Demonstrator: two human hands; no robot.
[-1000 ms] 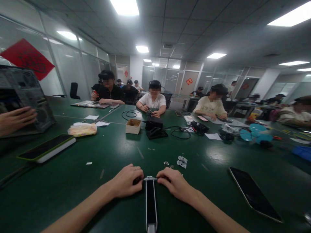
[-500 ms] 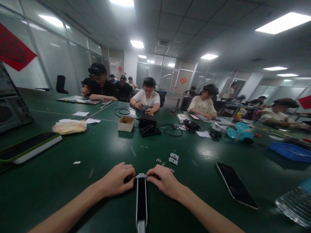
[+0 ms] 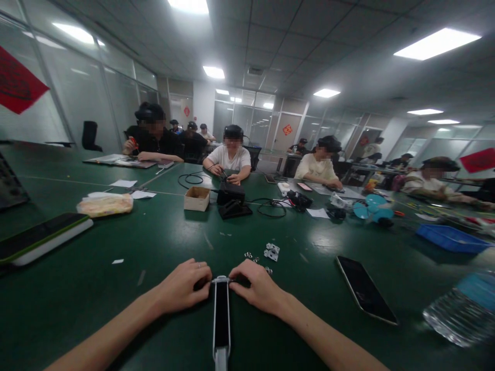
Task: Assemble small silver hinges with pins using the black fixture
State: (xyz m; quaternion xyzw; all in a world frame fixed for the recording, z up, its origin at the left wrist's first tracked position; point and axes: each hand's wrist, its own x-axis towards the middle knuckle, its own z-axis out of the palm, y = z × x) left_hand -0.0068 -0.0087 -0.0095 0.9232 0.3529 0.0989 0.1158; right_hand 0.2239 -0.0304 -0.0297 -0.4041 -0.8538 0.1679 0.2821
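A long, narrow piece with a white frame and black middle [image 3: 221,319] lies on the green table, pointing away from me. Across its far end runs a small metal crosspiece [image 3: 221,280]. At its left end, my left hand [image 3: 187,286] is closed in a pinch. My right hand [image 3: 258,287] pinches the right end between thumb and curled fingers. The fingertips hide both ends of the crosspiece. Just beyond my right hand are several small metal rings or nuts [image 3: 248,255] and a silver bracket with holes [image 3: 271,252].
To the right lie a phone [image 3: 365,288], a clear water bottle [image 3: 460,314] and a blue tray [image 3: 450,238]. A green-edged box [image 3: 42,237] is at the left. Ahead stand an open cardboard box [image 3: 196,199] and a black device [image 3: 232,198] with cables. Co-workers sit across the table.
My view has turned slightly to the right, so everything sits a little further left. Both hands keep their pinch at the crosspiece, with hardly any movement against it.
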